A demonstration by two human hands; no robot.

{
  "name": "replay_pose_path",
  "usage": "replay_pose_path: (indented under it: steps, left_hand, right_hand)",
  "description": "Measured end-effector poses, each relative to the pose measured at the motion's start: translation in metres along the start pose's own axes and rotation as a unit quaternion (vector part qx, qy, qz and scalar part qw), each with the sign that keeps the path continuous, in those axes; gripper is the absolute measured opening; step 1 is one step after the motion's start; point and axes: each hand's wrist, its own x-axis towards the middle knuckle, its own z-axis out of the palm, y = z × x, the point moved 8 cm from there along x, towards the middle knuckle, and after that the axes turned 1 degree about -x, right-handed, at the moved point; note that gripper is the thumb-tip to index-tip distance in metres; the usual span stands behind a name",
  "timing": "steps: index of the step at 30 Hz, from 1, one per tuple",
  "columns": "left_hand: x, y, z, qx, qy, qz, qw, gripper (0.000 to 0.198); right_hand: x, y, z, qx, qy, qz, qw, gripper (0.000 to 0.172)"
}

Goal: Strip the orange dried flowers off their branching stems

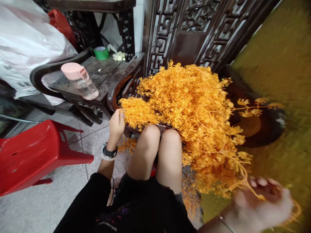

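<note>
Seemingly for control, a slender orange stem (246, 177) is clasped by the right hand's (264, 202) curled fingers, a frilly orange bunch (138, 113) pinched by the left hand's (117, 123).

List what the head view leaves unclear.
Head view:
Right hand: blur obscures its fingers and anything they hold.
Left hand: its own back hides whether its fingers grip the orange sprigs.
Shirt lettering: too small and blurred to read.
White bag: cut off by the left edge; its sides hide the contents.
</note>
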Motion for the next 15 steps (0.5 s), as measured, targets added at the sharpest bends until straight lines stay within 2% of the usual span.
replay_pose_path:
  steps: [4,9,12,15]
  left_hand:
    - [0.024,-0.009,0.026,0.032,0.002,0.002,0.999,0.028]
    - [0.027,-0.012,0.054,0.051,-0.032,0.004,0.998,0.032]
    - [0.021,-0.010,0.058,0.060,-0.033,0.013,0.998,0.036]
    - [0.013,-0.004,0.049,0.065,-0.009,0.024,0.998,0.039]
  right_hand:
    - [0.010,0.019,-0.020,0.037,0.034,0.070,0.996,0.012]
    - [0.003,0.014,-0.028,0.077,0.038,0.095,0.992,0.017]
    - [-0.001,0.008,-0.031,0.085,0.030,0.093,0.992,0.021]
    - [0.002,0.003,-0.045,0.053,0.030,0.070,0.996,0.026]
